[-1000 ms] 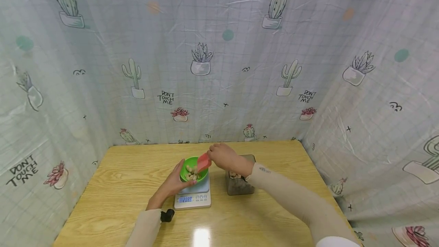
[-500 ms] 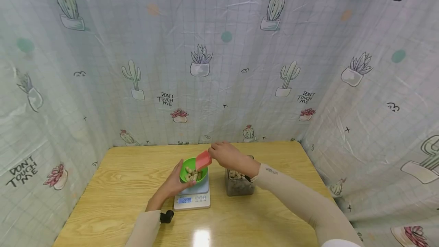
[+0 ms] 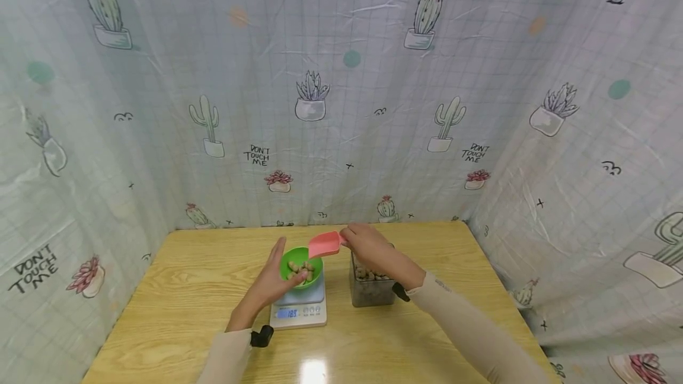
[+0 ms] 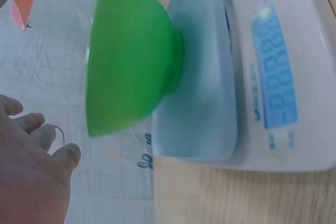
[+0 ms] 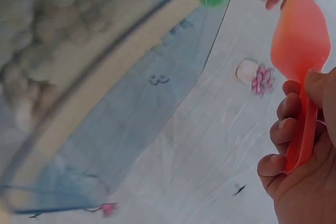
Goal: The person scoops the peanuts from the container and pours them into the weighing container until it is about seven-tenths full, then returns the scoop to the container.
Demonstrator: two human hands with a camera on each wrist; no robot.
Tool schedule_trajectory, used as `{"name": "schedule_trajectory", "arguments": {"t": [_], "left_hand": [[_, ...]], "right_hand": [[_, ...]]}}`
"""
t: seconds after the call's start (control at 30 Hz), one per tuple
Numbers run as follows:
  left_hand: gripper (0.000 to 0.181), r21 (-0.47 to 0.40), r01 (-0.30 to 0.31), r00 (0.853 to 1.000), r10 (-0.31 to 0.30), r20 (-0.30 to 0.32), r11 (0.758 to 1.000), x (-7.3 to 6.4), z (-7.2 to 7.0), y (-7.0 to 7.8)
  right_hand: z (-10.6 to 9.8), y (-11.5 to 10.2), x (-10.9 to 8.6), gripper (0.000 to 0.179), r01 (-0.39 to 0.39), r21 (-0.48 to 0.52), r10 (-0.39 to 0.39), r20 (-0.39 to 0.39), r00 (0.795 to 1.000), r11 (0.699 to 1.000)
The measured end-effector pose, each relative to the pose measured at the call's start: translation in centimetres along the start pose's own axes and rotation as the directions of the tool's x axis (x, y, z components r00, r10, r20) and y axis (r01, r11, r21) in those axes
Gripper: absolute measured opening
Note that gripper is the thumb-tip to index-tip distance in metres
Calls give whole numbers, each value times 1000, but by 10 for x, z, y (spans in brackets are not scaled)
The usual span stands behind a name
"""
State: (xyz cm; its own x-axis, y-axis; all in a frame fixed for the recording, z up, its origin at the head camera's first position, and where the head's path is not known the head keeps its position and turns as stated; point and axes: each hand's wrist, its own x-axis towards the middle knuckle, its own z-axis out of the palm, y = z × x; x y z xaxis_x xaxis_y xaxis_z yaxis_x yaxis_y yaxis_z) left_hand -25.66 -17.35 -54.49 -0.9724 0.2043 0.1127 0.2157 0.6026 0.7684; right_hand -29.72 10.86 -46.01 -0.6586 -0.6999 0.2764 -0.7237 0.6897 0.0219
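A green bowl [image 3: 318, 269] with several unshelled peanuts [image 3: 306, 266] in it stands on a white kitchen scale [image 3: 315, 317] with a lit display. My left hand [image 3: 269, 282] is beside the bowl's left side, thumb and fingers spread; in the left wrist view a gap shows between its fingertips and the bowl [image 4: 131, 56]. My right hand [image 3: 369, 249] grips a pink-red scoop [image 3: 323, 244] by its handle. The scoop is held just above the bowl's right rim. In the right wrist view the fingers wrap the handle and the scoop [image 5: 302, 38] shows no peanuts.
Right of the scale, a clear bin [image 3: 372, 296] of peanuts stands under my right forearm. All this is on a wooden table [image 3: 213, 265], with a cactus-print curtain [image 3: 341, 135] hanging behind its far edge and at both sides.
The scoop has risen from its tilt inside the bowl and moved right. My left fingers have come off the bowl. The scale's reading has changed, and more peanuts in the bowl are uncovered.
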Motion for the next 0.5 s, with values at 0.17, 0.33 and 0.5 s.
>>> {"name": "schedule_trajectory", "arguments": {"t": [0.17,0.33,0.5], "left_hand": [[109,-44,-30,1000,30,-4,999,-1,1,13],[106,-78,-80,997,80,-6,994,4,7,29],[100,-89,-106,994,109,31,990,7,22,48]], "right_hand": [[0,13,-21,20,-50,85,57,-87,995,995],[-5,24,-41,15,-63,108,80,-155,985,992],[-11,31,-58,14,-99,126,117,-146,982,987]]}}
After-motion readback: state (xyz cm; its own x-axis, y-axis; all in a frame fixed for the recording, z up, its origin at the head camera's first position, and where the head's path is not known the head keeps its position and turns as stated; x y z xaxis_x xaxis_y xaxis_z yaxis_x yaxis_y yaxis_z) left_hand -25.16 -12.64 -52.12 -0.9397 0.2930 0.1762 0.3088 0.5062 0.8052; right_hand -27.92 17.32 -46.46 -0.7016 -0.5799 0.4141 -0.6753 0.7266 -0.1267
